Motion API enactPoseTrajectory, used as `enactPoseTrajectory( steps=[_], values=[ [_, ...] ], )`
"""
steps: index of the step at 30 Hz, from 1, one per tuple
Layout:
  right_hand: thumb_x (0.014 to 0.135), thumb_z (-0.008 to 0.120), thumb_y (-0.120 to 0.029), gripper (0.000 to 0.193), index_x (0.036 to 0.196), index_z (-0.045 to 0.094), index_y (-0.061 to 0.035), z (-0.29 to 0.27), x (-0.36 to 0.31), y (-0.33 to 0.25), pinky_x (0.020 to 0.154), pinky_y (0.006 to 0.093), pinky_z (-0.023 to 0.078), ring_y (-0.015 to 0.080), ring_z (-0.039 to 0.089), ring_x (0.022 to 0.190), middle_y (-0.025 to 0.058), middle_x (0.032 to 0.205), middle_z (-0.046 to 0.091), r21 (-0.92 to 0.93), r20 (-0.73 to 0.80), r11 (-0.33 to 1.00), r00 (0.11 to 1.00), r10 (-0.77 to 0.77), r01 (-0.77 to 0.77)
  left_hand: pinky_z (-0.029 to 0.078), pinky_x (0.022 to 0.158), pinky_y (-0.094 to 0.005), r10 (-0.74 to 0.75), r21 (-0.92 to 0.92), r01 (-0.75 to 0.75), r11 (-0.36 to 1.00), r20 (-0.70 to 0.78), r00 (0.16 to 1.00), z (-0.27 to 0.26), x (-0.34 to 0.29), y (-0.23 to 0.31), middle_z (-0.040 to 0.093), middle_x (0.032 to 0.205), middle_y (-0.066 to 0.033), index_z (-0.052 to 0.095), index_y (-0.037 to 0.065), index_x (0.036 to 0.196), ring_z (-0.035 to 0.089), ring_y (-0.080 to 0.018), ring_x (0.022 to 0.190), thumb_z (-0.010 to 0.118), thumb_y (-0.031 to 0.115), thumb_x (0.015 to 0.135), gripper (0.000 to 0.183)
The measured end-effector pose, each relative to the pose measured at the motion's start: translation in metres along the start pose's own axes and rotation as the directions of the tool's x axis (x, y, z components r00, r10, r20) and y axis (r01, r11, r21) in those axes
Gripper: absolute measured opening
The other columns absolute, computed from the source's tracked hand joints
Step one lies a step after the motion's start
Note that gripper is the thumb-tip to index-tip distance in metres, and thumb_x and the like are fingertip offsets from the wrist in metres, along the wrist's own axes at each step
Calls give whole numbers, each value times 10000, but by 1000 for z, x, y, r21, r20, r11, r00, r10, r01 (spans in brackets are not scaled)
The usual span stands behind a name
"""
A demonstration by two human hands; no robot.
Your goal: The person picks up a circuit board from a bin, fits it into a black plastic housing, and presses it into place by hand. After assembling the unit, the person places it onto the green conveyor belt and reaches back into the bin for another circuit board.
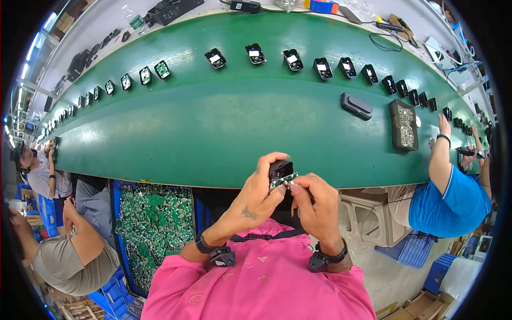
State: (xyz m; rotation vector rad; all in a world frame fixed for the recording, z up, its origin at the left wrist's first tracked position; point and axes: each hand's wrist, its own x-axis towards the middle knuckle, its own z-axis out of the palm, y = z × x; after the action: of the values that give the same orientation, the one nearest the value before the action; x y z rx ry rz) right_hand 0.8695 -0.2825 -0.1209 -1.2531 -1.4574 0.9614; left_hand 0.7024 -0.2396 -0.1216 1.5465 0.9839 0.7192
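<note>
Just over the near edge of the green table [213,128], my left hand [250,198] is closed around a small black plastic housing [280,169]. A narrow green circuit board [283,180] sits at the housing's near side, tilted, under my left thumb. My right hand [319,207] meets it from the right, with thumb and index finger pinched on a small pale piece [289,184] at the board's edge. That piece is too small to name, and my fingers partly cover it. Both wrists wear black straps.
Black housings [293,60] and boards in cases [145,75] line the far side. A dark tray [394,128] of small metal parts and a black case [356,106] lie right. A blue-rimmed bin [116,213] of circuit boards stands left below the table. Co-workers sit on both sides.
</note>
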Motion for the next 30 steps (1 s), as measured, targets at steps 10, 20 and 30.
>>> enactPoseTrajectory(
  steps=[10, 20, 30],
  values=[
    [901, 631, -51, 57, 899, 587, -15, -16, 11, -10, 559, 418, 438, 330, 581, 641, 122, 767, 579, -297, 160, 932, 974, -164, 205, 469, 903, -366, 125, 104, -124, 987, 3, 992, -1, -3, 12, 546, 1149, -159, 296, 22, 1416, 578, -249, 973, 525, -11, 875, 589],
    [877, 638, -45, 56, 862, 609, 1, -30, 16, -14, 593, 401, 442, 337, 595, 669, 143, 755, 606, -214, 274, 972, 961, -36, 97, 486, 838, -452, 310, 204, -313, 928, 47, 950, 5, -1, 1, 486, 1166, -249, 297, 13, 1394, 562, -416, 958, 547, -53, 824, 626],
    [860, 643, -18, 44, 859, 614, 15, -12, 11, -2, 591, 392, 455, 342, 610, 669, 158, 745, 620, -257, 72, 959, 992, -107, 122, 485, 756, -442, 343, 343, -316, 885, -17, 939, 16, 2, -5, 451, 1163, -243, 258, 16, 1398, 548, -392, 882, 539, -84, 793, 674]
  ],
)
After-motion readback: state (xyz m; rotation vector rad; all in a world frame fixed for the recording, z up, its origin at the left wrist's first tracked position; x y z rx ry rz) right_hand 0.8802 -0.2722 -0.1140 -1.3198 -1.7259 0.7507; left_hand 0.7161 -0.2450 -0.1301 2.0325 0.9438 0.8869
